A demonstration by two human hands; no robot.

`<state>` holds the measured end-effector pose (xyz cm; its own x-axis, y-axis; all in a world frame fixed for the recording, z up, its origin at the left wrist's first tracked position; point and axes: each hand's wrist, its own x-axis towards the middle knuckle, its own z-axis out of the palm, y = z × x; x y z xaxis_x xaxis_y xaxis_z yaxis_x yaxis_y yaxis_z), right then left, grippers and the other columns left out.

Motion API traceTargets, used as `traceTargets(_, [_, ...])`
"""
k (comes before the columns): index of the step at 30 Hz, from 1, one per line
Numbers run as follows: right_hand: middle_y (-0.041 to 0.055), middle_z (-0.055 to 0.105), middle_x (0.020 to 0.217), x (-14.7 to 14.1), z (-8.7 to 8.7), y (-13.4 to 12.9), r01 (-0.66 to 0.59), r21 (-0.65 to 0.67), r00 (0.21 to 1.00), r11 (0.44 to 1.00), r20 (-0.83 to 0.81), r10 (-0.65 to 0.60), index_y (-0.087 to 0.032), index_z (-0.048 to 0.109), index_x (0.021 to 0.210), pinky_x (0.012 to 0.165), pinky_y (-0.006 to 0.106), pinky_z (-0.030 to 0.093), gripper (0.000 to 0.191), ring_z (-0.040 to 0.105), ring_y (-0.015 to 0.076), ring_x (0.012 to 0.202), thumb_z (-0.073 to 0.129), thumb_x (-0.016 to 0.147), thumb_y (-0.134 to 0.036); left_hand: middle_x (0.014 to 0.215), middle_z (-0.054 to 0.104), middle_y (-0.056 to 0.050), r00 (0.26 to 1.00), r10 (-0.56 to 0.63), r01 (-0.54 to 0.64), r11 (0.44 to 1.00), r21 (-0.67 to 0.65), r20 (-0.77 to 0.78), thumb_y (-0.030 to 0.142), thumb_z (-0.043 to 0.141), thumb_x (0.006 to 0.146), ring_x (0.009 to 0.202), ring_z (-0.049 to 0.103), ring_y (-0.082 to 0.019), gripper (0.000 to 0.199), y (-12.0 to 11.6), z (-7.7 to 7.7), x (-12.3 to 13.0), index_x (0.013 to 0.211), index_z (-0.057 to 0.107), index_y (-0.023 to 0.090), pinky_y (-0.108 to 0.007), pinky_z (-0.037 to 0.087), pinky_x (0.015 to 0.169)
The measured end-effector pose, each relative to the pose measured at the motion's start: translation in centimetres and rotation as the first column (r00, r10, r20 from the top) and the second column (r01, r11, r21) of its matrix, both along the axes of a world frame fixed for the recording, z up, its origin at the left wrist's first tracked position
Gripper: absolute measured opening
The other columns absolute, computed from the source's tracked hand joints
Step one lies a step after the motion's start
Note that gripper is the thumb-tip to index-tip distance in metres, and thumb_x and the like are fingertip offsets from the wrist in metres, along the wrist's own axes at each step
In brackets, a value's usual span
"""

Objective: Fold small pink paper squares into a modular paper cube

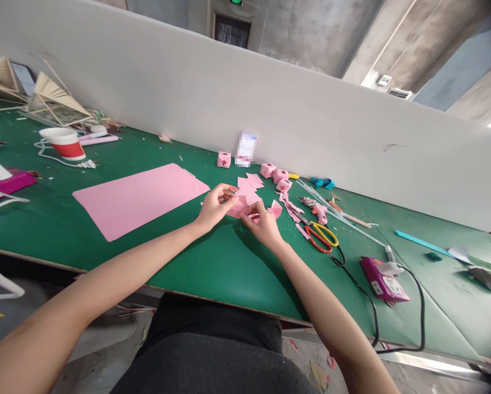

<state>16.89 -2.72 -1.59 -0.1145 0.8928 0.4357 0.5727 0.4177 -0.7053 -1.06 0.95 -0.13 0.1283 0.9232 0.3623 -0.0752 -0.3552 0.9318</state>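
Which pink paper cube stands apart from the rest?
The leftmost cube, standing alone near the white partition; the other three cubes are bunched together farther right.

EXIT on green sign [236, 2]

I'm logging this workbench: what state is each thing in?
Left hand: holding pink paper.
Right hand: holding pink paper.
Large sheet: lying flat.
Pink boxes: folded up.
Cup: upright.
Scissors: lying down, handles apart.
Glue gun: lying down.
Right magenta power block: white plug inserted.
Phone: standing, screen blurred.
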Motion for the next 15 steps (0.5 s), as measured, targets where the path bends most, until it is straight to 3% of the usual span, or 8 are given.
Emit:
traceTargets(5, [0.0012, 0.07, 0.093, 0.3, 0.4, 0.0, -0.007, 0.066, 0.99, 0.998, -0.141, 0.016, -0.024, 0.058, 0.092, 0.074, 0.033, 0.059, 0.007, 0.069, 0.0168, 0.08, 0.055, 0.086, -0.028, 0.088, 0.068, -0.004, 1.0, 0.02, -0.019, 0.999, 0.044, -0.021, 0.027, 0.073, 0.078, 0.084, 0.067, -0.017, 0.027, 0.6, -0.5, 0.1, 0.102, 0.062, 0.018, -0.028, 0.054, 0.072])
traceTargets(10, [0.0036, 0.073, 0.105, 0.4, 1.1, -0.4, 0.036, 0.11, 0.995, 0.993, -0.095, -0.025, -0.025, 0.071, 0.107, 0.071, 0.03, 0.058, 0.027, 0.066, 0.015, 0.077, 0.05, 0.09, -0.025, 0.085, 0.066, -0.003, 1.0, -0.029, 0.029, 1.0, -0.011, -0.006, 0.023, 0.072, 0.076, 0.074, 0.065, -0.016, 0.029, 0.7, -0.6, 0.1, 0.102, 0.061, 0.018, -0.028, 0.055, 0.066])
traceTargets(15, [0.0049, 0.072, 0.105, 0.5, 0.8, -0.2, 0.041, 0.097, 0.995, 0.994, -0.1, -0.032, -0.024, 0.073, 0.111, 0.069, 0.031, 0.059, 0.027, 0.066, 0.0162, 0.078, 0.056, 0.091, -0.033, 0.085, 0.067, -0.003, 0.998, -0.062, 0.063, 0.996, -0.057, 0.013, 0.023, 0.073, 0.076, 0.077, 0.066, -0.016, 0.03, 0.3, -0.3, 0.2, 0.103, 0.06, 0.018, -0.029, 0.057, 0.069])
